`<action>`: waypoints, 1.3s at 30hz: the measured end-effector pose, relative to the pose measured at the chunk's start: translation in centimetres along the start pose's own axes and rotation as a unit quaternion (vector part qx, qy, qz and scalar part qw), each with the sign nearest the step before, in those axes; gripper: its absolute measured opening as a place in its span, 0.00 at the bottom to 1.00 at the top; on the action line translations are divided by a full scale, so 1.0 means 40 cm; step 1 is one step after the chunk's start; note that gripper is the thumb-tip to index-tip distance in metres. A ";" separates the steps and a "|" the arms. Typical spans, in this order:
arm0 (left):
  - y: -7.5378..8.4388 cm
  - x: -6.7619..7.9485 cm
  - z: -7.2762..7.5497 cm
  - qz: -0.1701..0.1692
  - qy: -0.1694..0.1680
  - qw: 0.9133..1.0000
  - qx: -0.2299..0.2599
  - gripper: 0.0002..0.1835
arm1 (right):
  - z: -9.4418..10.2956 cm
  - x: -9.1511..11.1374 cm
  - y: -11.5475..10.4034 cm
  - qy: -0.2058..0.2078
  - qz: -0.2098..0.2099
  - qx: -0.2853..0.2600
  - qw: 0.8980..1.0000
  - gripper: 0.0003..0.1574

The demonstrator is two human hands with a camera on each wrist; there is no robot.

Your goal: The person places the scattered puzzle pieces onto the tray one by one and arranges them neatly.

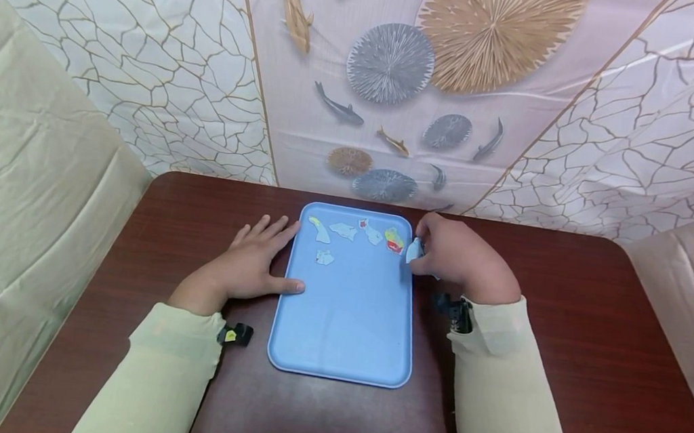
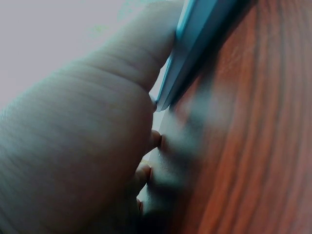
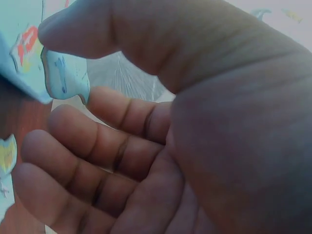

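Note:
My right hand (image 1: 457, 256) pinches a light blue puzzle piece (image 3: 66, 78) between thumb and index finger, just off the upper right edge of the blue tray (image 1: 345, 318). Dark blue marks show on the piece's face in the right wrist view. My left hand (image 1: 252, 260) lies with its fingers spread at the tray's left side, thumb over the rim. Along the tray's top sit a curved yellow-tipped piece (image 1: 320, 231), a pale piece (image 1: 343, 230), a red-cornered piece (image 1: 371, 233) and a yellow-and-red piece (image 1: 394, 241). Below them is a small pale piece (image 1: 324, 257).
The tray stands on a dark red-brown wooden table (image 1: 563, 342). Another piece with yellow on it (image 3: 7, 155) shows beyond my right fingers in the right wrist view. A patterned cloth (image 1: 383, 151) hangs along the table's far edge.

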State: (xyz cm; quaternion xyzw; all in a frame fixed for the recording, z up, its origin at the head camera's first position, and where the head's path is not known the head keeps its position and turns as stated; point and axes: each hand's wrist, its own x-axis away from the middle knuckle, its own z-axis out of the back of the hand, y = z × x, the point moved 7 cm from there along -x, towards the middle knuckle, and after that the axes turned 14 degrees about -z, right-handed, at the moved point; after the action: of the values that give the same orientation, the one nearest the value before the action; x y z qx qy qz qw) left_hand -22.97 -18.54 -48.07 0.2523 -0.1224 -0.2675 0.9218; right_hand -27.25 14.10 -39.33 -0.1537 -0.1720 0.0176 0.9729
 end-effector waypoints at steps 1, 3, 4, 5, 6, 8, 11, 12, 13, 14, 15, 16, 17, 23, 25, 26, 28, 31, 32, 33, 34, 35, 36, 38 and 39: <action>0.000 0.000 0.000 0.000 0.000 1.000 0.001 0.68 | -0.003 -0.001 -0.006 0.003 0.003 0.001 1.000 0.29; -0.001 0.000 -0.001 0.000 0.001 1.000 0.001 0.68 | -0.011 -0.003 -0.017 0.004 0.006 0.004 1.000 0.30; -0.001 0.000 0.000 -0.001 0.002 1.000 0.002 0.68 | -0.016 -0.003 -0.021 0.004 0.008 0.005 1.000 0.30; -0.001 -0.001 0.000 -0.001 0.002 1.000 0.002 0.68 | -0.020 -0.004 -0.026 0.003 0.009 0.007 1.000 0.30; -0.001 -0.001 0.000 -0.001 0.002 1.000 0.001 0.68 | -0.025 -0.005 -0.031 0.001 0.010 0.007 1.000 0.31; 0.000 -0.002 -0.001 -0.001 0.002 1.000 0.002 0.68 | -0.034 -0.008 -0.038 -0.004 0.011 0.006 1.000 0.31; 0.001 -0.003 -0.001 -0.002 0.001 1.000 0.002 0.68 | -0.046 -0.013 -0.051 -0.009 0.018 0.005 1.000 0.31; 0.001 -0.003 -0.001 -0.002 0.001 1.000 0.001 0.68 | -0.050 -0.014 -0.055 -0.009 0.022 0.004 1.000 0.31; 0.001 -0.003 -0.001 -0.002 0.002 1.000 0.001 0.68 | -0.052 -0.016 -0.058 -0.008 0.025 0.003 1.000 0.31; 0.001 -0.004 0.000 -0.002 0.002 1.000 0.001 0.68 | -0.055 -0.017 -0.063 -0.009 0.029 0.002 1.000 0.31; 0.000 -0.004 0.000 -0.002 0.002 1.000 0.001 0.68 | -0.058 -0.018 -0.067 -0.008 0.033 0.001 0.999 0.31; 0.000 -0.004 0.000 -0.002 0.003 1.000 0.001 0.68 | -0.060 -0.018 -0.071 -0.007 0.036 0.000 0.999 0.31; 0.001 -0.004 0.001 -0.002 0.003 1.000 0.001 0.68 | -0.063 -0.019 -0.074 -0.007 0.038 -0.001 0.999 0.32; 0.000 -0.005 0.000 0.000 0.003 1.000 0.000 0.68 | -0.076 -0.021 -0.102 0.002 0.068 -0.001 0.998 0.32; -0.001 -0.005 0.001 0.000 0.003 1.000 -0.001 0.68 | -0.082 -0.022 -0.110 0.003 0.074 -0.005 0.997 0.32; -0.001 -0.005 0.001 0.001 0.003 1.000 -0.001 0.68 | -0.085 -0.024 -0.114 0.002 0.076 -0.010 0.997 0.33; -0.001 -0.005 0.001 0.001 0.003 1.000 -0.002 0.68 | -0.093 -0.027 -0.123 0.002 0.080 -0.018 0.997 0.33; 0.001 -0.004 0.003 -0.002 0.005 1.000 -0.003 0.68 | -0.106 -0.031 -0.134 0.003 0.091 -0.024 0.996 0.33; 0.001 -0.003 0.003 -0.004 0.006 1.000 -0.003 0.68 | -0.110 -0.032 -0.138 0.005 0.096 -0.026 0.995 0.33; 0.002 -0.003 0.004 -0.005 0.006 1.000 -0.003 0.67 | -0.113 -0.033 -0.142 0.007 0.101 -0.027 0.995 0.33; 0.002 -0.003 0.004 -0.005 0.007 1.000 -0.003 0.67 | -0.117 -0.034 -0.146 0.009 0.105 -0.026 0.994 0.34; 0.003 -0.003 0.004 -0.006 0.007 1.000 -0.003 0.67 | -0.120 -0.035 -0.149 0.010 0.109 -0.027 0.994 0.34; 0.003 -0.003 0.003 -0.005 0.007 1.000 -0.004 0.67 | -0.124 -0.035 -0.153 0.011 0.112 -0.029 0.993 0.34; 0.004 -0.002 0.003 -0.005 0.006 1.000 -0.005 0.67 | -0.131 -0.036 -0.159 0.012 0.117 -0.030 0.993 0.34; 0.004 -0.002 0.002 -0.005 0.006 1.000 -0.005 0.67 | -0.134 -0.035 -0.163 0.012 0.119 -0.031 0.992 0.34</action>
State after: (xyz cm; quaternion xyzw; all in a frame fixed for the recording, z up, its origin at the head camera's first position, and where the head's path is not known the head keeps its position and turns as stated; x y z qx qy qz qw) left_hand -22.99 -18.43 -47.91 0.2500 -0.1145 -0.2709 0.9225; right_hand -26.88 6.21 -42.59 -0.2033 -0.1415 0.1257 0.9607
